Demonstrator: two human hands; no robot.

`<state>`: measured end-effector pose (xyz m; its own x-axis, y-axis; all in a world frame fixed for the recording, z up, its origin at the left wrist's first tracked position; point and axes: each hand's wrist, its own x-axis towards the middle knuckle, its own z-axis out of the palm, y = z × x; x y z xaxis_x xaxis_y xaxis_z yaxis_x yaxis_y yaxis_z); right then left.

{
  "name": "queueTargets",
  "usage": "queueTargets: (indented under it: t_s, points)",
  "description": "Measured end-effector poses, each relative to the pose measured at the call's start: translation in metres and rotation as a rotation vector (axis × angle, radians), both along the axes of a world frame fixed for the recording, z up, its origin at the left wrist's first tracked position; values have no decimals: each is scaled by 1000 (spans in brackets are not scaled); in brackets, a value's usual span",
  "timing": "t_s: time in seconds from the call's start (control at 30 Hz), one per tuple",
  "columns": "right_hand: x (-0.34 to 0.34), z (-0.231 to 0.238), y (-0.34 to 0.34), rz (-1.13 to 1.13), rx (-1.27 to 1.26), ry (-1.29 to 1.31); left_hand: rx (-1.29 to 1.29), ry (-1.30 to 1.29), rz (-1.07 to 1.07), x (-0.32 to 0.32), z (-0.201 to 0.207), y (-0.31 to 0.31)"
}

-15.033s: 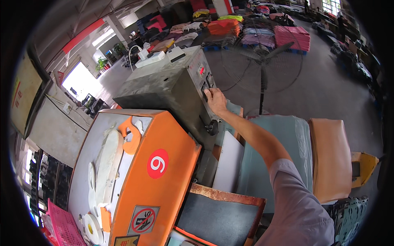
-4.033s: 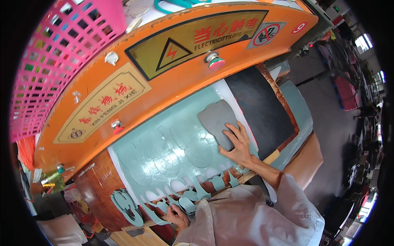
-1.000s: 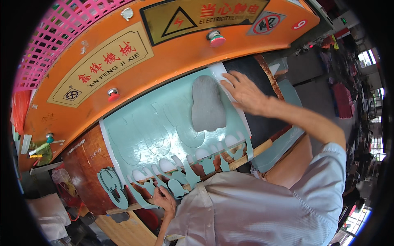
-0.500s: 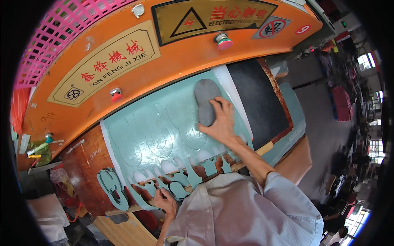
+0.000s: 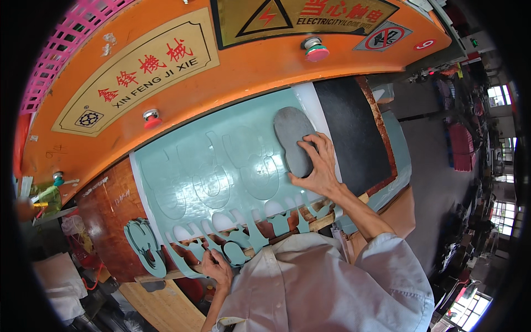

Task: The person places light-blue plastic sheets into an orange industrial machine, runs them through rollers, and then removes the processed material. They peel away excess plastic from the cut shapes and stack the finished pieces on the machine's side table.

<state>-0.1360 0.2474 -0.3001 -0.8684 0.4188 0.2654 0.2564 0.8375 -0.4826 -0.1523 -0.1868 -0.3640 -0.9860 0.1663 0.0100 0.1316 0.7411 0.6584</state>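
A grey sole-shaped block (image 5: pixel 292 133) lies on the right part of a pale green sheet (image 5: pixel 166 155). My right hand (image 5: pixel 318 169) grips its near right side, thumb at the lower end and fingers bent over the edge. Several curved outlines mark the sheet to the left of the block. Along the near edge, the sheet is cut into strips and U-shaped gaps. My left hand (image 5: pixel 217 268) is at that cut edge with its fingers curled together; what is in them is hidden. A stack of cut green U-shaped pieces (image 5: pixel 145 249) lies to the left.
An orange machine beam (image 5: pixel 238 83) with red push buttons (image 5: pixel 317 52) crosses behind the sheet. A black sheet (image 5: pixel 351 127) lies at the right on the brown board (image 5: pixel 110 221). A pink basket (image 5: pixel 61 61) stands at upper left.
The view has shifted slightly, so the beam sits higher in the picture. My right hand stays on the grey block and my left hand stays at the cut edge.
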Motion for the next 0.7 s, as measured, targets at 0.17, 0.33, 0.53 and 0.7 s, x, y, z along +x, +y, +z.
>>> queueTargets:
  t_s: [0.17,0.33,0.53,0.7]
  points:
    - [-10,-3,2,25,12,-40,-22,46,-24,-9,-3,4]
    - [-21,-10,-2,-4,28,-38,-33,-5,-7,-22,-6,9]
    - [-26,0,7,24,35,-72,-17,-11,10,-23,5,19]
    - [-23,39,46,-101,-167,36,22,20,50,-37,20,36]
